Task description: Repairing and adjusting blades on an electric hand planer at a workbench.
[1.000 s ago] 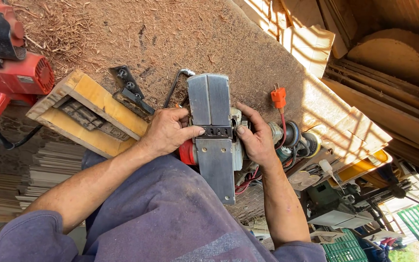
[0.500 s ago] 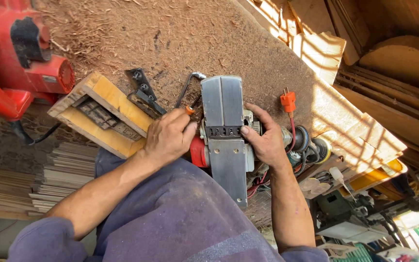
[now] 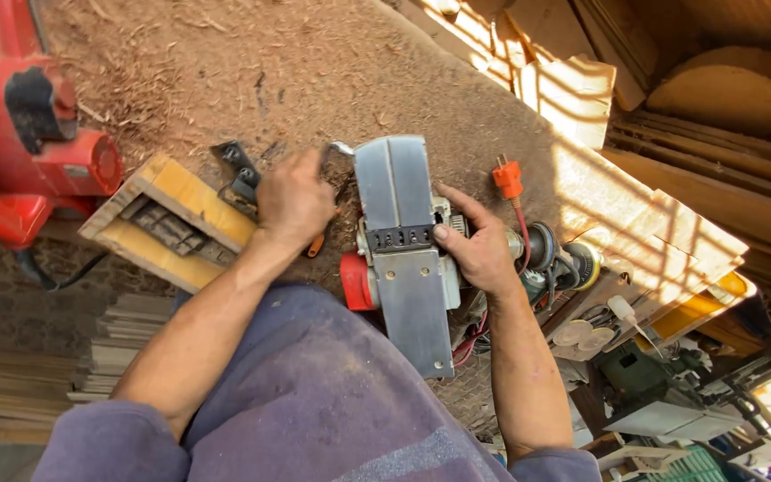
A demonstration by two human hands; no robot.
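Metal-soled electric planer [image 3: 406,250] lies sole-up on sawdust-strewn bench [image 3: 225,54]; judged heavy, rigid, slick-faced. Right hand [image 3: 476,252] is clasped on its side; left hand [image 3: 294,202] is curled over small orange-handled tool [image 3: 316,245] beside it

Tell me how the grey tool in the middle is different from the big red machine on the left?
The planer is mostly grey metal with a small red part; the red machine is red nearly all over. The planer lies upside down, flat sole up, with the right hand gripping it; nobody touches the red machine. The planer shows whole; the red machine is cut off by the picture's edge. Both sit on the sawdust-covered bench.
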